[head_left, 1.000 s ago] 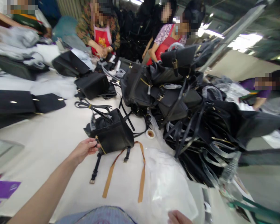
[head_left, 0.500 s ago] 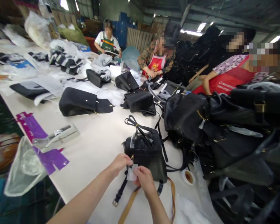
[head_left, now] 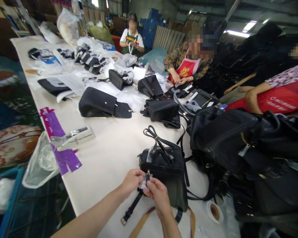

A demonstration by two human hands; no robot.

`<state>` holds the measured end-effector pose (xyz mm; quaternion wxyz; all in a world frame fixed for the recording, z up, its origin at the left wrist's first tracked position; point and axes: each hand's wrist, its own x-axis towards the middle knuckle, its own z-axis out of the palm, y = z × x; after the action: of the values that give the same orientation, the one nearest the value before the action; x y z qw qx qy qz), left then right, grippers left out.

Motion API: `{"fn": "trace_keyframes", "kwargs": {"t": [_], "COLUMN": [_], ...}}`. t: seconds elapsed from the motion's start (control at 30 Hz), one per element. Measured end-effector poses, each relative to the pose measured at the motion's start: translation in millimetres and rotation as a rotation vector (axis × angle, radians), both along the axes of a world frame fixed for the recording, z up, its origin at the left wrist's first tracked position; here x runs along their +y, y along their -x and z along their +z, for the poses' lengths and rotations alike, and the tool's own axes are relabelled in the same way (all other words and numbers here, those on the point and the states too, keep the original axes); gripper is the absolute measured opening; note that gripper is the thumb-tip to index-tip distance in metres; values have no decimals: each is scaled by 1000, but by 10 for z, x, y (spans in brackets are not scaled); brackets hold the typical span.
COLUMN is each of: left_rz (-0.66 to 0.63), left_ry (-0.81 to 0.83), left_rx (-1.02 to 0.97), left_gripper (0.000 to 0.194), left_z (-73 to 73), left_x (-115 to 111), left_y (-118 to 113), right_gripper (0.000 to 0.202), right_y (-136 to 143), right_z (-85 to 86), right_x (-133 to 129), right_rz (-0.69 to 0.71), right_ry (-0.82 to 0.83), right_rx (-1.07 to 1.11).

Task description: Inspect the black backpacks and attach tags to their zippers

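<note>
A black backpack (head_left: 173, 178) lies on the table in front of me, its bundled straps (head_left: 157, 138) on top. From its front zip hangs a dark zip pull (head_left: 148, 177) with a gold-coloured end. A small piece of clear plastic film (head_left: 143, 185) lies around or behind this pull. My left hand (head_left: 132, 181) pinches the film's left edge beside the pull. Closed on the film's lower right side is my right hand (head_left: 159, 195), thumb on top. Its other fingertips are partly hidden. A buckled strap (head_left: 131, 210) lies below my hands.
A roll of tape (head_left: 215, 212) stands right of the backpack. Black bags (head_left: 228, 132) are heaped along the right. A tape dispenser (head_left: 80, 136) and purple tape (head_left: 66, 158) are at the left edge. Co-workers (head_left: 186, 66) are across the table; another person's arm (head_left: 255, 96) is at right.
The film has gone from hanging below the zip pull to lying up against it, with both hands closer together. The view has swung left, so everything sits farther right.
</note>
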<state>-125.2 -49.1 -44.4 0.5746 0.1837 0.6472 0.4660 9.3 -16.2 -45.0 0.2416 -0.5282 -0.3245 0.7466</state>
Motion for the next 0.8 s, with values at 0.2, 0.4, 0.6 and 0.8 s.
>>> {"fn": "trace_keyframes", "kwargs": {"t": [0.2,0.4,0.6,0.8], "left_rz": [62,-2,-22,3], "left_ry": [-96,-42,-152,-102], "left_rx": [54,228,480,385], "left_gripper": [7,38,25,12], "left_z": [78,90,84,-70], "left_x": [-246,-414,-489,-550], "left_y": [407,677,754,888], "right_gripper": [56,54,55,56], "right_y": [-5,-21,-20,-29], "right_z": [-67,-90,-72,-90], "right_x": [26,10,-2,-7], "right_rz": [2,-3,5,14], "right_ry": [39,24,26,45], "right_rx": [3,-6,6,3]}}
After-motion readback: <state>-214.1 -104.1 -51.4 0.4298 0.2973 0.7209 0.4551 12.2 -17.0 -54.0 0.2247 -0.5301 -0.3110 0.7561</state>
